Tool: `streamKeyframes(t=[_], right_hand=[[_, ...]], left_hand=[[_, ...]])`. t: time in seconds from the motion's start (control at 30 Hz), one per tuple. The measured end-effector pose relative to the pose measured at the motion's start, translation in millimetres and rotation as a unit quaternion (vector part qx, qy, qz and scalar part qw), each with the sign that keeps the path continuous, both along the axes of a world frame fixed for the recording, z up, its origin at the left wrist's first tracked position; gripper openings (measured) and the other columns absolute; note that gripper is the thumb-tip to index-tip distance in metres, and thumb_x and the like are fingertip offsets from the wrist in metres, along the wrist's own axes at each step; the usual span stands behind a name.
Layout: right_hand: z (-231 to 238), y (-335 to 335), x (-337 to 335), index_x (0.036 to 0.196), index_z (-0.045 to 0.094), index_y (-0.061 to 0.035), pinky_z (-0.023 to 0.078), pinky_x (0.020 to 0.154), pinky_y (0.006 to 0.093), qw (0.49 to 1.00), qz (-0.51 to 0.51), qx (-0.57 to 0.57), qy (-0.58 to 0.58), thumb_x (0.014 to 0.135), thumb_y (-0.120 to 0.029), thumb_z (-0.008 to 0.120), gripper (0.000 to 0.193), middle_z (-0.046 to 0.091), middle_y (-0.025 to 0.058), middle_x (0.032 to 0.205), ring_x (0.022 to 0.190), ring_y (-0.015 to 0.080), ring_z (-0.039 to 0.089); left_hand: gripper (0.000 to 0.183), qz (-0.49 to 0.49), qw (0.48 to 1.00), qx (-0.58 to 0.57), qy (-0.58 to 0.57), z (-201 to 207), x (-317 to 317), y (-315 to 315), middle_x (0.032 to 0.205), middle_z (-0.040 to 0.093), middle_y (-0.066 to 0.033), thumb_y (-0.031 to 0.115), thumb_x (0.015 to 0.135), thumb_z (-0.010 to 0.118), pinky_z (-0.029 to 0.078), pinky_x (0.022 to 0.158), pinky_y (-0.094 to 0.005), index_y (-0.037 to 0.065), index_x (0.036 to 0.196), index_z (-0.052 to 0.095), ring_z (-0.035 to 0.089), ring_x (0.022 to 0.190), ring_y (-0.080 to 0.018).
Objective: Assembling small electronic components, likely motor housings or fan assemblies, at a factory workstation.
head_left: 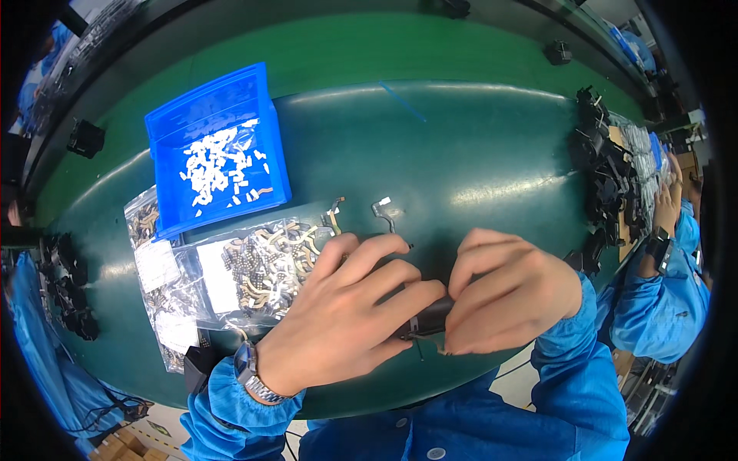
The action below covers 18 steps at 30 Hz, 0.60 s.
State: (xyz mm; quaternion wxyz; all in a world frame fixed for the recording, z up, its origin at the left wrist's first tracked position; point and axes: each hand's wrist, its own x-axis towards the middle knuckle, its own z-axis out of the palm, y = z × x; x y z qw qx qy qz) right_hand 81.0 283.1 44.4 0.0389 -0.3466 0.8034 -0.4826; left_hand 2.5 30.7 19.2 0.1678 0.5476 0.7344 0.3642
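My left hand (346, 315) has its fingers bent and spread, index fingertip and thumb at opposite edges of a small black part (433, 316). That part is half hidden between the hands. My right hand (511, 296) is closed in a pinch at the part's right, where the end of a thin flex strip (423, 336) shows by the fingertips. Just beyond my left fingers lie a loose grey flex cable (388, 215) with a white tab and another flex cable (334, 218). A clear bag of flex cables (269, 265) lies left of my left hand.
A blue bin (280, 165) holding many white pieces stands far left, beside more clear bags (157, 265). Black parts (603, 177) are piled at the table's right end, near a co-worker's hands (667, 196). More black parts (73, 296) lie at the left end.
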Motion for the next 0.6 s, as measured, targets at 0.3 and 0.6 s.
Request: streamKeyframes(t=[0.3,0.6], right_hand=[[0,-6,3,0.089,0.078,-0.0132,0.047,0.079,0.0333,1.0,-0.016,0.001,0.013,0.081,-0.012,0.084,0.01,0.071,-0.0044,0.086,0.082,0.0185,0.064],[-3,-16,5,0.087,0.078,-0.0119,0.046,0.075,0.033,0.996,-0.049,-0.01,0.067,0.077,-0.011,0.084,0.012,0.071,-0.0036,0.086,0.079,0.0172,0.062]], left_hand=[[0.064,0.006,1.0,0.007,0.015,0,3,1,0.117,0.068,-0.0004,0.03,0.06,0.097,0.04,0.106,-0.0524,0.017,0.12,0.076,0.058,0.13,-0.0295],[0.06,0.009,1.0,0.014,0.006,-3,3,0,0.116,0.068,-0.0014,0.029,0.062,0.096,0.04,0.105,-0.053,0.016,0.117,0.075,0.058,0.128,-0.0297]])
